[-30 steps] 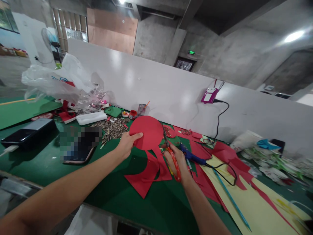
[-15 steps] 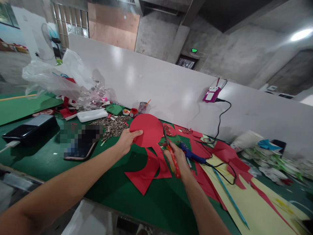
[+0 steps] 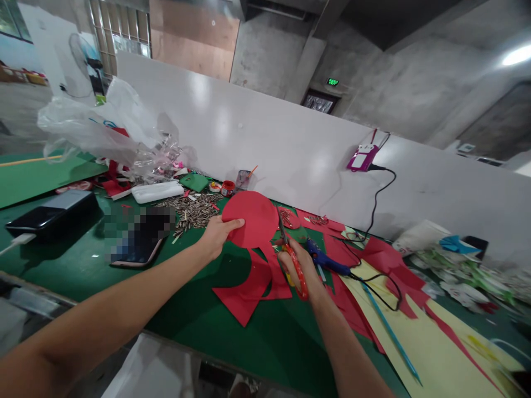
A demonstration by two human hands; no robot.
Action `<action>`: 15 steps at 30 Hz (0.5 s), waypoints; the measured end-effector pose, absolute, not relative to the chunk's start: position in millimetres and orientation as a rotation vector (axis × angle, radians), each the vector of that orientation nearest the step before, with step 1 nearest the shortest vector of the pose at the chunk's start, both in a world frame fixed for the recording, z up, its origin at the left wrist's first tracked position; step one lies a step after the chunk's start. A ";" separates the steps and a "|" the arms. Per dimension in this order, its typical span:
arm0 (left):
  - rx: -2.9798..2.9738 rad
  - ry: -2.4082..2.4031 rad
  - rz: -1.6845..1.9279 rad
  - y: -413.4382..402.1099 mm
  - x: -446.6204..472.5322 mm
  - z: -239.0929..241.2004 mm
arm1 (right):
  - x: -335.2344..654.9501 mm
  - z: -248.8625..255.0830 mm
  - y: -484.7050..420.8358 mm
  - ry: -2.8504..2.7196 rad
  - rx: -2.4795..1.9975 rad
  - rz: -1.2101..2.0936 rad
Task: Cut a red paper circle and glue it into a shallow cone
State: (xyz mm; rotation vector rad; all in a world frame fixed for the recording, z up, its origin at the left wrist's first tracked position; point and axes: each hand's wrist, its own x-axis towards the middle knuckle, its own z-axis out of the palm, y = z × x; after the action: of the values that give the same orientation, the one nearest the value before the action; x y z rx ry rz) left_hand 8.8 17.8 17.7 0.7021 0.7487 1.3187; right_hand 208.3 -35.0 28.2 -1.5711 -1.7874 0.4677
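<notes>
My left hand [image 3: 218,235] pinches the near left edge of a round red paper shape [image 3: 252,218], thumb on top, holding it up above the green table [image 3: 265,337]. A strip of red offcut [image 3: 253,282] hangs from the round shape down onto the table. My right hand [image 3: 298,265] grips red-handled scissors [image 3: 290,251], their blades pointing up along the right edge of the round shape.
A blue glue gun [image 3: 327,264] with a black cord lies right of my right hand, over red scraps and a yellow sheet [image 3: 435,342]. A phone [image 3: 136,243], a dark box [image 3: 53,213], sunflower seed shells [image 3: 193,210] and plastic bags [image 3: 95,132] lie left. A white partition [image 3: 290,149] backs the table.
The scissors have moved slightly further up along the round shape's right edge. Both hands keep their grips; the view has shifted a little.
</notes>
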 end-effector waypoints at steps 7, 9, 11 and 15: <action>0.695 0.747 1.363 15.6 10.0 18.5 | 207.5 25.3 -34.6 -1.743 -1.563 0.516; 0.689 0.736 1.370 16.0 10.4 17.9 | 206.9 23.4 -34.1 -1.724 -1.561 0.512; 0.687 0.730 1.369 16.3 10.5 17.4 | 206.3 21.1 -33.1 -1.709 -1.561 0.507; 0.699 0.721 1.353 16.0 10.5 17.5 | 206.7 16.5 -29.7 -1.686 -1.559 0.494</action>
State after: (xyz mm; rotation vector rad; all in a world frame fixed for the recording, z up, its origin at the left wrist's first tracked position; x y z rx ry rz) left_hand 10.5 16.0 17.5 0.6985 0.7209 1.3528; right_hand 206.7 -29.7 16.5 -1.5586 -1.6864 0.4937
